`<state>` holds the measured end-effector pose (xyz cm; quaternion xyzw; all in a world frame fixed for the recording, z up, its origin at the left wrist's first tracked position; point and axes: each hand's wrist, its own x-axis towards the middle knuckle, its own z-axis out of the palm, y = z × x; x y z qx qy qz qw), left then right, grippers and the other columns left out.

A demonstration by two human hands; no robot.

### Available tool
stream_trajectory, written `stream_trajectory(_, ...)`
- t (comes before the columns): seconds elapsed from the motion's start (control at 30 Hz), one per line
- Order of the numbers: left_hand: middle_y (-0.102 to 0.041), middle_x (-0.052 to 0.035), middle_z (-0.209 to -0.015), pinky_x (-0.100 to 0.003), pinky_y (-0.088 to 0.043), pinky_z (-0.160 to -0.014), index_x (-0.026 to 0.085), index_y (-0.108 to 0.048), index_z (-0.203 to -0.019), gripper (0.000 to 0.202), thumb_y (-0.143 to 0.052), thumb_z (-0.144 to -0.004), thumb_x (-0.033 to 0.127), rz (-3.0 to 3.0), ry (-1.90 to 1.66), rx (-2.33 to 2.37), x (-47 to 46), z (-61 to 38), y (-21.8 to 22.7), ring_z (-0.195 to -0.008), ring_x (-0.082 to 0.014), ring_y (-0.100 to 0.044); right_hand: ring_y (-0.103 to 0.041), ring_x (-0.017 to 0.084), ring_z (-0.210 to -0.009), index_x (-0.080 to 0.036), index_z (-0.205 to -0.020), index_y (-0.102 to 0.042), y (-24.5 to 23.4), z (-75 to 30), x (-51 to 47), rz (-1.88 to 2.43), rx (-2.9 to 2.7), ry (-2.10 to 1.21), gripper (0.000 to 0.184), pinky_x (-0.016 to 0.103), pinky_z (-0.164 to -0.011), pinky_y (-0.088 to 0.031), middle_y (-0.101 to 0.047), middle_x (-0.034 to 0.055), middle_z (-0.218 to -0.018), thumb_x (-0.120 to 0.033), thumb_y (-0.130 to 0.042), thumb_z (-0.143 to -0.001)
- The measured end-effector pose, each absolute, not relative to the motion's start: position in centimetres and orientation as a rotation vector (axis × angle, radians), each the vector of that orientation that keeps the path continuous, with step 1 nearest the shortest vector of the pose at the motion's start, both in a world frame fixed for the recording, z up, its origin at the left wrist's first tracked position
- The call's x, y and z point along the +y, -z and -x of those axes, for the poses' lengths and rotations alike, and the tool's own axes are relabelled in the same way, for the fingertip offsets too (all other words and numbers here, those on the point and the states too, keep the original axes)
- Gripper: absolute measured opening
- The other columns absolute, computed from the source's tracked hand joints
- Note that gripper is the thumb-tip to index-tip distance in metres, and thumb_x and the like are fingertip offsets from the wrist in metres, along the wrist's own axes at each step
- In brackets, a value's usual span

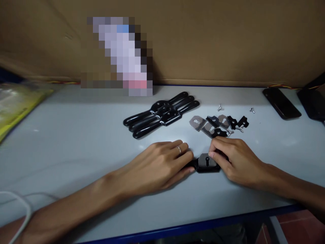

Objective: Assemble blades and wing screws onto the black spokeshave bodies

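Observation:
A black two-handled tool with a grey plate and an upright screw in its middle lies on the white table in front of me. My left hand lies over its left handle, fingers curled down on it. My right hand covers the right handle, thumb and fingertips pinched at the plate beside the screw. Both hands hold this tool against the table.
A stack of three more black tools lies behind the hands. Small grey and black plates and wing nuts lie at the right. A dark phone sits far right, a yellow packet far left, a cardboard wall behind.

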<state>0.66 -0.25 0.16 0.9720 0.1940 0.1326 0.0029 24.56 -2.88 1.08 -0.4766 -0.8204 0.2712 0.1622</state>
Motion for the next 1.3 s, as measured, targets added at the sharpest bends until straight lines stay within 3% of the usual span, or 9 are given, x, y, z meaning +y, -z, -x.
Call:
stream_trajectory(0.57, -0.054, -0.0011, -0.076, -0.030, -0.036, -0.058, 0.018, -0.054, -0.082, 0.029, -0.037, -0.104, 0.028, -3.044, -0.464, 0.601, -0.3, -0.8, 0.1, -0.063, -0.0165, -0.048, -0.051, 0.013, -0.066, -0.018, -0.080, -0.055, -1.1, -24.4, -3.2, 1.336, -2.350, -0.734, 0.019, 0.028, -0.063, -0.036, -0.059, 0.0011, -0.078, -0.021, -0.045, -0.097)
stream_trajectory(0.73, -0.055, -0.0017, -0.077, -0.030, -0.036, -0.059, 0.019, -0.054, -0.082, 0.029, -0.038, -0.104, 0.027, -3.030, -0.517, 0.611, -0.4, -0.8, 0.2, -0.064, -0.0163, -0.048, -0.051, 0.012, -0.063, -0.018, -0.077, -0.057, -2.7, -25.6, -2.0, 1.277, -2.282, -0.407, 0.025, 0.027, -0.061, -0.037, -0.060, 0.0015, -0.074, -0.022, -0.046, -0.099)
stream_trajectory(0.9, -0.057, -0.0030, -0.080, -0.031, -0.038, -0.059, 0.019, -0.057, -0.084, 0.026, -0.040, -0.103, 0.027, -3.019, -0.531, 0.614, -0.4, -0.6, 0.7, -0.068, -0.0180, -0.051, -0.054, 0.016, -0.063, -0.020, -0.074, -0.060, -4.9, -29.6, 1.1, 1.609, -2.105, 0.157, 0.024, 0.031, -0.062, -0.036, -0.064, 0.0033, -0.071, -0.029, -0.054, -0.095)
stream_trajectory(1.13, -0.058, -0.0038, -0.081, -0.032, -0.037, -0.058, 0.019, -0.056, -0.085, 0.022, -0.042, -0.102, 0.027, -2.996, -0.570, 0.623, -0.4, -0.6, 1.1, -0.068, -0.0191, -0.051, -0.060, 0.019, -0.067, -0.024, -0.084, -0.071, -6.2, -33.5, 2.6, 1.890, -2.399, -0.163, 0.014, 0.031, -0.064, -0.037, -0.071, 0.0031, -0.077, -0.030, -0.060, -0.089)
stream_trajectory(1.3, -0.058, -0.0038, -0.082, -0.032, -0.038, -0.060, 0.019, -0.056, -0.086, 0.021, -0.044, -0.102, 0.026, -2.995, -0.550, 0.619, -0.4, -0.6, 1.4, -0.070, -0.0195, -0.051, -0.060, 0.020, -0.065, -0.022, -0.087, -0.071, -6.3, -35.7, 3.6, 2.023, -2.196, 0.107, 0.015, 0.031, -0.063, -0.038, -0.070, 0.0048, -0.077, -0.030, -0.059, -0.087)
